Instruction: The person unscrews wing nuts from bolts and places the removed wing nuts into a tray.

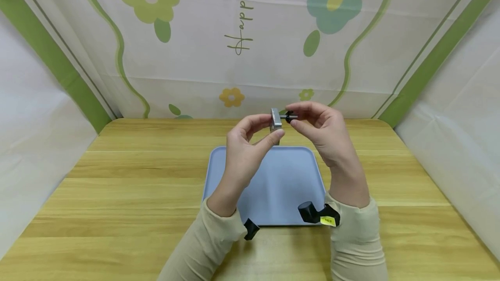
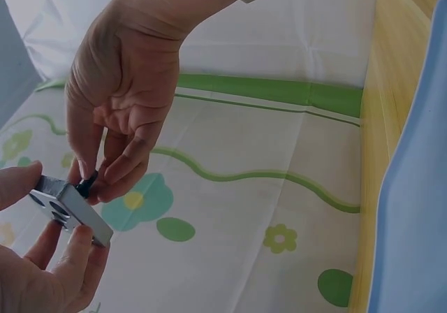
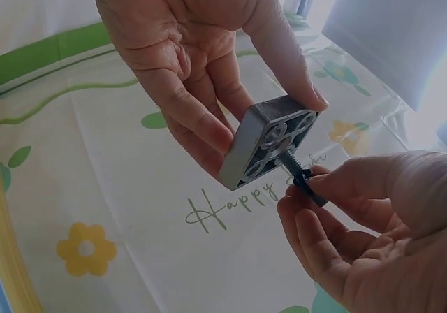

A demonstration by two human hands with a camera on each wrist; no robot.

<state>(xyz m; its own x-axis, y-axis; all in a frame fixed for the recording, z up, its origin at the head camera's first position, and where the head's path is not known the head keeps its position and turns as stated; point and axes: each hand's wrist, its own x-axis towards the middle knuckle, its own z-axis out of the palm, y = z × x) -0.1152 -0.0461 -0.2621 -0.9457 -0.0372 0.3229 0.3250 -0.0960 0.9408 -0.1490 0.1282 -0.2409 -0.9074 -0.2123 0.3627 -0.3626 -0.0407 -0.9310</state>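
Over the far edge of the tray, my left hand [image 1: 246, 153] grips a small square metal block [image 1: 275, 119] by its edges, thumb on one side and fingers on the other. Round holes and recesses show in the block's face [image 3: 276, 140]. A threaded bolt [image 3: 291, 164] sticks out of that face towards my right hand [image 1: 330, 135]. My right thumb and fingers pinch a small black fitting [image 1: 289, 117] that sits around the bolt. The right fingertips partly hide this fitting in both wrist views.
A light blue rectangular tray [image 1: 277, 185] lies below the hands on the wooden table [image 1: 129, 194]. A white cloth [image 1: 195, 47] with printed flowers stands behind the table, with pale side walls left and right. Black wrist devices [image 1: 311, 213] are strapped at both sleeves.
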